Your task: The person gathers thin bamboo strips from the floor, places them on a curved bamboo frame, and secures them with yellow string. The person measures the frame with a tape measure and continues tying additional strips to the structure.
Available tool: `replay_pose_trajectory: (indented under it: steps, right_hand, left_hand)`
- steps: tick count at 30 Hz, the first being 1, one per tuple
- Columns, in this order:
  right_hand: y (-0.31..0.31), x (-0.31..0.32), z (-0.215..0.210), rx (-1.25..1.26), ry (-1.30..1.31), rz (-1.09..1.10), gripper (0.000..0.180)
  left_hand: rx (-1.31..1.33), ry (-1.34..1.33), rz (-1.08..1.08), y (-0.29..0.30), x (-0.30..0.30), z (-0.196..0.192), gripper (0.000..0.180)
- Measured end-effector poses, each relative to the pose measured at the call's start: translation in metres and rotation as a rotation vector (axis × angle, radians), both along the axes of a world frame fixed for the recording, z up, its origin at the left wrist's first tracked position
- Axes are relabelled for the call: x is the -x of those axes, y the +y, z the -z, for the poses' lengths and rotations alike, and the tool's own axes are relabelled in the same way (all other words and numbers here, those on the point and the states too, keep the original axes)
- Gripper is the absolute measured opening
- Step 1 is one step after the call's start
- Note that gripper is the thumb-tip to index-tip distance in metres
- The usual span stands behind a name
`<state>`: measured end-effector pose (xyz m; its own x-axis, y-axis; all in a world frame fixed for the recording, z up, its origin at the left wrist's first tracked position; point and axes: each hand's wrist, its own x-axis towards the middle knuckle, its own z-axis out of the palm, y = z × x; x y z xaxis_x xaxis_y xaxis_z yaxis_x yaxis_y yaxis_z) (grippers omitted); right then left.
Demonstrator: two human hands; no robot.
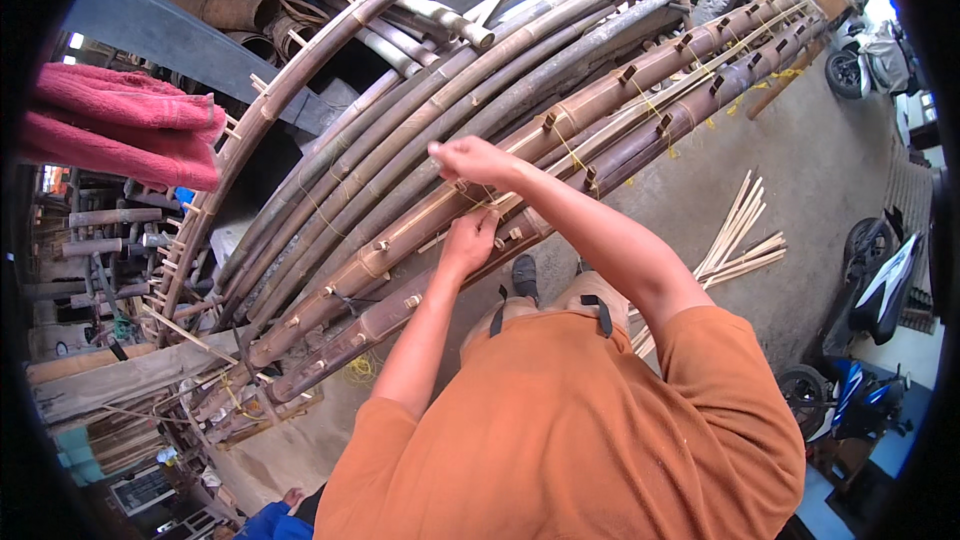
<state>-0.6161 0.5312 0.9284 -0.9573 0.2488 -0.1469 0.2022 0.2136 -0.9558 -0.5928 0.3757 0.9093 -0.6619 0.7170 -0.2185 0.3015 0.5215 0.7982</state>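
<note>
Two long bamboo poles run side by side from lower left to upper right, the far one (340, 278) and the near one (380, 323). Short pegs stand out along both, and thin pale bamboo slats (605, 145) lie between them. My left hand (470, 243) is closed at the slats, fingertips pinched where yellow string (480, 199) crosses the gap. Just above the far pole, my right hand (472, 161) is raised in a closed fist; whatever sits inside it is hidden. More yellow ties cross the poles farther up to the right.
Beyond the poles lies a stack of long curved bamboo (430, 105). A pegged bamboo arc (285, 80) rises at left beside a red towel (125, 125). Loose slats (738, 235) lie on the floor at right, near parked motorbikes (850, 395). Another person's blue sleeve (272, 522) shows at lower left.
</note>
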Motion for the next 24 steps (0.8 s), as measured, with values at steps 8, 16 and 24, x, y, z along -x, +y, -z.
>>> replay_pose_trajectory:
  steps: [8, 16, 24]
  right_hand:
    - [-0.042, -0.204, 0.011, -0.262, -0.099, -0.455, 0.049]
    - [-0.045, -0.206, -0.012, 0.023, -0.194, -0.386, 0.048]
    - [-0.03, -0.251, -0.005, 0.439, -0.155, -0.075, 0.048]
  left_hand:
    - [-0.113, 0.032, -0.034, 0.0, -0.008, -0.002, 0.028]
    - [-0.599, -0.321, -0.291, 0.053, 0.069, -0.073, 0.018]
    - [0.33, 0.326, 0.066, 0.1, 0.169, 0.062, 0.035]
